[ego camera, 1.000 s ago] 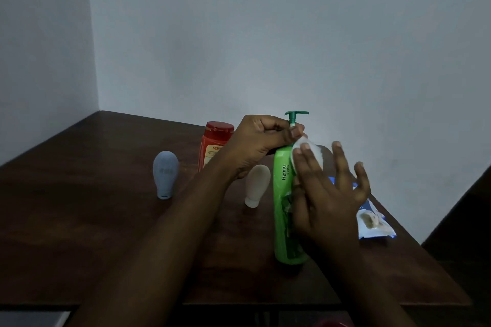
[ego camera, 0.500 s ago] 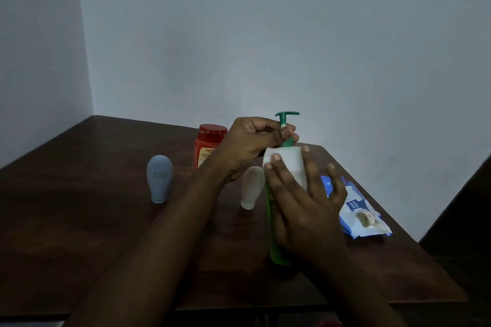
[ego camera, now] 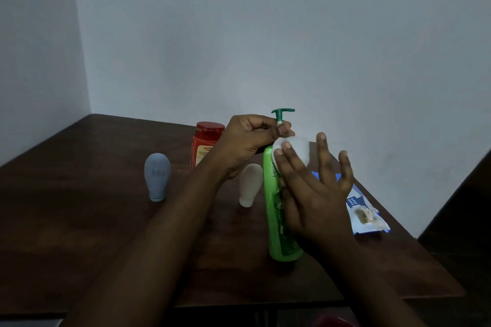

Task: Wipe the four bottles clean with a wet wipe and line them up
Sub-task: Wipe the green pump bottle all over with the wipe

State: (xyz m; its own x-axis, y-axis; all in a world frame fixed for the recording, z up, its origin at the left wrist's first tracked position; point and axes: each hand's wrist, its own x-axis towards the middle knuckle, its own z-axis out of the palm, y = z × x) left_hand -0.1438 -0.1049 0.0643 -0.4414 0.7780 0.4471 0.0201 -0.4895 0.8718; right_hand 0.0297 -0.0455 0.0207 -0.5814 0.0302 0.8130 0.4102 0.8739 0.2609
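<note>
Green plastic sits in the grip of the left hand (ego camera: 252, 141), which curls round the neck of the upright pump bottle (ego camera: 273, 210). The right hand (ego camera: 313, 194), fingers straight and spread, presses a white wet wipe (ego camera: 295, 150) against the bottle's shoulder. Just behind stand a cream bottle (ego camera: 249, 184) and a red-lidded bottle (ego camera: 206, 146). A grey-blue bottle (ego camera: 157, 176) stands further left on the dark wooden tabletop (ego camera: 79, 220). A wipes pack (ego camera: 366, 215) lies to the right.
</note>
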